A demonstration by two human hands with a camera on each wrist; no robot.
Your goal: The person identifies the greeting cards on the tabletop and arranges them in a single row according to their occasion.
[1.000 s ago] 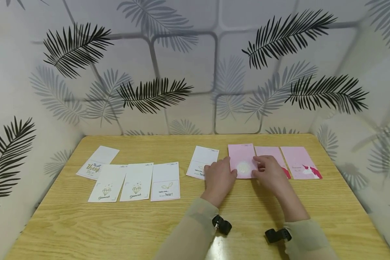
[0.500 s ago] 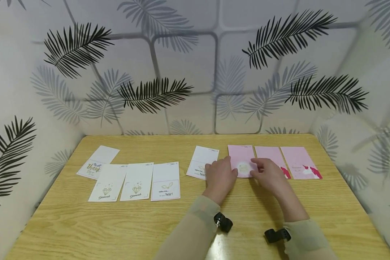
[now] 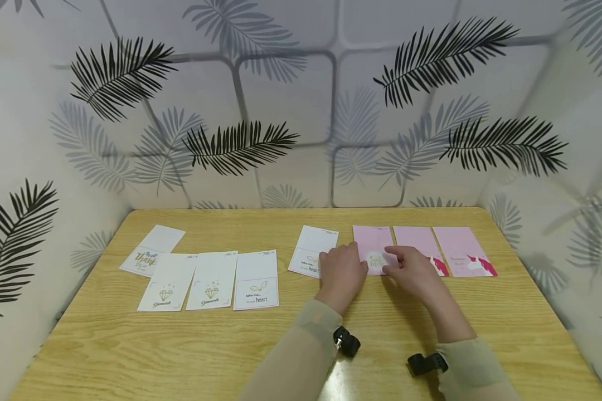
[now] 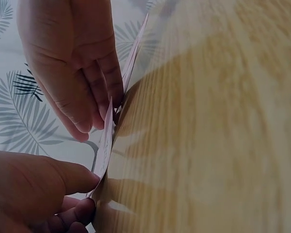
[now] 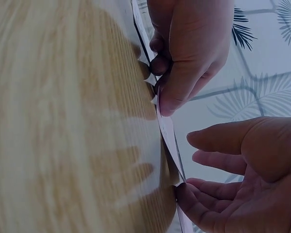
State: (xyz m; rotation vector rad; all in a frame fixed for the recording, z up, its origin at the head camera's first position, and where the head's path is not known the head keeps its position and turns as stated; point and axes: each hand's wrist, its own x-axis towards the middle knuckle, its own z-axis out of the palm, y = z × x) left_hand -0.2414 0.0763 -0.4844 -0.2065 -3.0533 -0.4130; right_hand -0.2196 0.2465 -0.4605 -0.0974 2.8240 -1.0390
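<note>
Pinching the left edge of a pink card with the left hand. Holding the right hand with thumb and fingers apart, perhaps touching the right edge; hard to tell in the dim wrist view. With the pink card toward the wooden table's far side, between a white card and another pink card.

A yellow-brown, wood-grained worktop, its far corners rounded, runs up to a pale back wall as seen from where I stand, with a left wall and a right wall in matching decor on either side. Black fronds and fainter grey leaves scatter over grey lines forming rounded panels. Light leaves a white glare on the wood's near side.
</note>
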